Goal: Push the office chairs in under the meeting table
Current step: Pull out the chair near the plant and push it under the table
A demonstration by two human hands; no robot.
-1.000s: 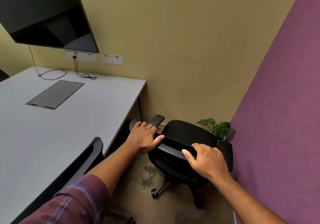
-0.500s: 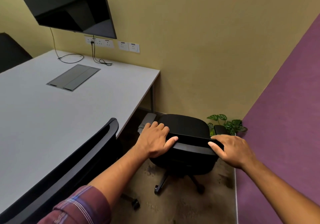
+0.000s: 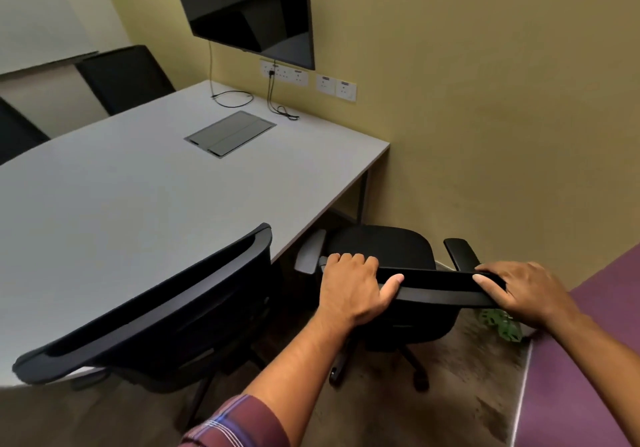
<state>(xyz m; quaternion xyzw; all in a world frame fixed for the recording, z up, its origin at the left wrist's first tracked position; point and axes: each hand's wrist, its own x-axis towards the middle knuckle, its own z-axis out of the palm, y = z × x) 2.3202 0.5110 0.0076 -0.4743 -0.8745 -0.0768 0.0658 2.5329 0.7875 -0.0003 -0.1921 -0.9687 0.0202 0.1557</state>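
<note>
Both hands clasp the top rail of the black swivel office chair (image 3: 381, 249): left hand (image 3: 353, 289) at its left end, right hand (image 3: 519, 291) at its right (thumbs underneath). Beyond the grip, the seat stands off the corner of the grey rectangular meeting table (image 3: 138, 197).

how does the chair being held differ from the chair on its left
The held chair stands out past the table corner, its seat uncovered; the left chair has its backrest against the table edge. Both hands, left hand and right hand, grip the held chair's backrest top; nobody touches the left chair. Both are black wheeled office chairs.
</note>
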